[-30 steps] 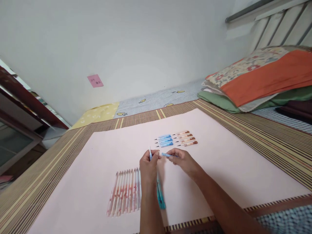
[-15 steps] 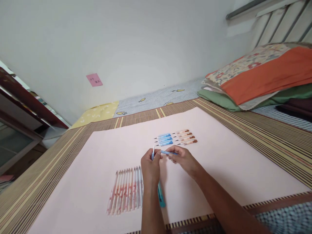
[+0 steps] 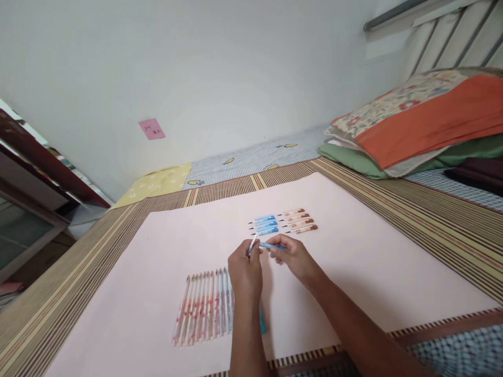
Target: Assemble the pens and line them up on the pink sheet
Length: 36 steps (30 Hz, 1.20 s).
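Observation:
Both of my hands meet above the pale pink sheet (image 3: 129, 298). My left hand (image 3: 245, 267) is closed on a slim white-and-blue piece (image 3: 252, 244) that looks like a pen cap, tilted upward. A blue pen (image 3: 270, 245) lies between the fingers of my right hand (image 3: 293, 255), its left end reaching my left fingertips. Just beyond my hands lie several blue-and-white pens (image 3: 265, 226) with dark tips. Beside them is a group of brown-and-white pens (image 3: 301, 221). Left of my left forearm, several clear-barrelled pens (image 3: 202, 309) form a row. My forearm mostly hides a teal item (image 3: 262, 320).
The sheet rests on a striped mat (image 3: 90, 262). Folded cushions and cloths (image 3: 428, 120) in orange, floral and green are piled at the back right. A pink note (image 3: 151, 129) is stuck to the wall behind. Dark red furniture (image 3: 51, 162) stands at the left.
The white-and-blue piece in my left hand has tilted to the right. My left hand and forearm have shifted slightly right, covering more of the teal item. My right hand stays nearly still.

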Motion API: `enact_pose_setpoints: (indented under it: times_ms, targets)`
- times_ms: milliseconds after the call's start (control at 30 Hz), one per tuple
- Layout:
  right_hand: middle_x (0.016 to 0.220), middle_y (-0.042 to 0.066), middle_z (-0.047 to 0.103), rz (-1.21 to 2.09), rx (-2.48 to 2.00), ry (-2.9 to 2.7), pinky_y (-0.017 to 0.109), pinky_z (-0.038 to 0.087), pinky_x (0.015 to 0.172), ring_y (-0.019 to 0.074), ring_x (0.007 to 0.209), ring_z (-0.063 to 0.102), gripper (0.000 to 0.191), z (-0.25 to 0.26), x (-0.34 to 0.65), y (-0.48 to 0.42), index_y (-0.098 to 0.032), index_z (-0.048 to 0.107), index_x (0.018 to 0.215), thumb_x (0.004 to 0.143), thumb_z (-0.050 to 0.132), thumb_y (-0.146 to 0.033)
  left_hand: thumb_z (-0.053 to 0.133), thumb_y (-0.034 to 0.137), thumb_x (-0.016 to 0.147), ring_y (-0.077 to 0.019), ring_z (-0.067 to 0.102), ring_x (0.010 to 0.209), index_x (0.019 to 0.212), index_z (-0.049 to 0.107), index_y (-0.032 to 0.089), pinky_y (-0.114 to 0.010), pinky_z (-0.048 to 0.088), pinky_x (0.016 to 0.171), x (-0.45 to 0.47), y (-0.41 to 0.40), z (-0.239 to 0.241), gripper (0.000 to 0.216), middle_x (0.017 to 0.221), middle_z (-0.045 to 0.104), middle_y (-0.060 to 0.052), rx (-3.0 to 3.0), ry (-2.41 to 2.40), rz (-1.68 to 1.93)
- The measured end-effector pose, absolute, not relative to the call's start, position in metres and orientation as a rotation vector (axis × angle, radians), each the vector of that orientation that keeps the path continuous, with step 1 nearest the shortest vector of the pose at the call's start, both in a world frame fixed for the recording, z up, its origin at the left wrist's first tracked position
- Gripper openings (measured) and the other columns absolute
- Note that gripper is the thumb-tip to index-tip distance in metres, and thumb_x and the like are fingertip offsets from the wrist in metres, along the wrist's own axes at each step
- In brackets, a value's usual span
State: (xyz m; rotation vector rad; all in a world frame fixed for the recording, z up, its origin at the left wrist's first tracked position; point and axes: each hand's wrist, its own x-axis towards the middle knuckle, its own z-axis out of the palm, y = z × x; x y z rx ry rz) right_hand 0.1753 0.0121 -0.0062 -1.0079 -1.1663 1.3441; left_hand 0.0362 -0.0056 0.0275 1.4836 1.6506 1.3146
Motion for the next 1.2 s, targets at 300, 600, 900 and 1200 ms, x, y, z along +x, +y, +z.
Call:
enact_pose_setpoints:
  times_ms: [300,600,900,1200]
  targets:
    - [0.094,0.006,0.070,1.662,-0.719,-0.891,0.029,0.044,0.070,0.0135,0.072,0.056,0.033,-0.004,0.164,0.003,-0.020,0.066,0.090,0.070,0.081,-0.042,0.063,0.036,0.083,-0.0175,0.059,0.074,0.090,0.074,0.017,-0.027,0.043,0.068,0.030,-0.006,0.034,0.023,0.082,0.071,-0.004,1.348,1.347,1.403]
    - [0.100,0.009,0.072,1.403,-0.949,-1.208,0.038,0.050,0.084,0.0227,0.093,0.066,0.035,-0.006,0.181,0.015,-0.020,0.067,0.110,0.086,0.062,-0.045,0.072,0.041,0.074,-0.0130,0.051,0.061,0.084,0.072,0.015,-0.024,0.038,0.058,0.027,-0.007,0.036,0.028,0.066,0.061,0.000,1.237,1.410,1.428]
    - [0.131,0.014,0.063,0.182,-1.389,-2.127,0.045,0.042,0.104,0.0274,0.123,0.054,0.032,-0.041,0.189,0.027,-0.017,0.063,0.120,0.094,0.045,-0.017,0.072,0.044,0.073,-0.0125,0.047,0.057,0.079,0.070,0.016,-0.024,0.035,0.056,0.024,-0.004,0.035,0.029,0.063,0.060,0.000,1.136,1.568,1.516]
    - [0.138,0.022,0.058,0.104,-1.459,-2.229,0.047,0.042,0.109,0.0325,0.130,0.053,0.044,-0.069,0.183,0.021,-0.009,0.056,0.134,0.091,0.050,-0.016,0.071,0.047,0.074,-0.0116,0.044,0.056,0.080,0.070,0.017,-0.024,0.035,0.056,0.019,-0.003,0.030,0.031,0.064,0.057,0.002,1.162,1.587,1.484]
